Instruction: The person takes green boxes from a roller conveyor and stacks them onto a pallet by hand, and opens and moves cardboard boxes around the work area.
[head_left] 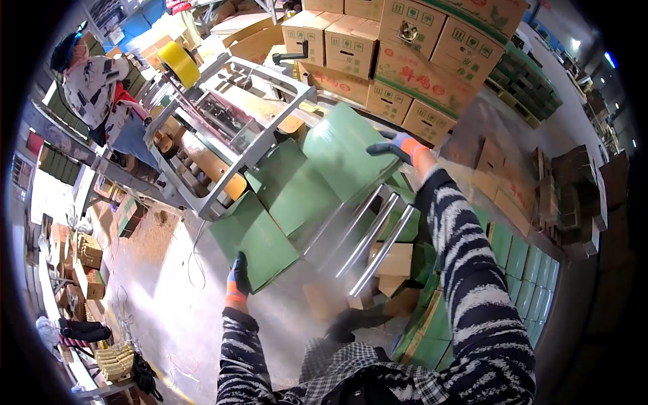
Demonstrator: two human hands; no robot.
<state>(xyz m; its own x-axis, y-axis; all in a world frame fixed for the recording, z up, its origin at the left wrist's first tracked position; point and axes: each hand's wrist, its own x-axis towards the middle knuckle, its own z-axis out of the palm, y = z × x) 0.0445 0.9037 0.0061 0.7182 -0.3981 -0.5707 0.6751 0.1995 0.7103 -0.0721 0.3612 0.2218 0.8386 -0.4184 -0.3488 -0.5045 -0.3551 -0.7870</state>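
Green cardboard panels [294, 189] span the gap between my hands, in front of the tape machine's frame. I cannot tell whether they belong to one carton or several. My left hand [237, 280], in a dark glove with an orange cuff, grips the near left corner of the left panel [254, 241]; its fingers are partly hidden beside the edge. With the same kind of glove, my right hand [399, 146] holds the outer edge of the right panel [347, 152], its fingers lying over the edge. Shiny metal rollers [379, 236] lie below the panels, nearer my body.
The carton-sealing machine [304, 101] carries a yellow tape roll [179, 64]. Printed cartons [425, 67] are stacked behind it. Green boxes [516, 260] stand at my right. A co-worker [94, 84] is at far left. A loose cord [192, 260] hangs near the machine.
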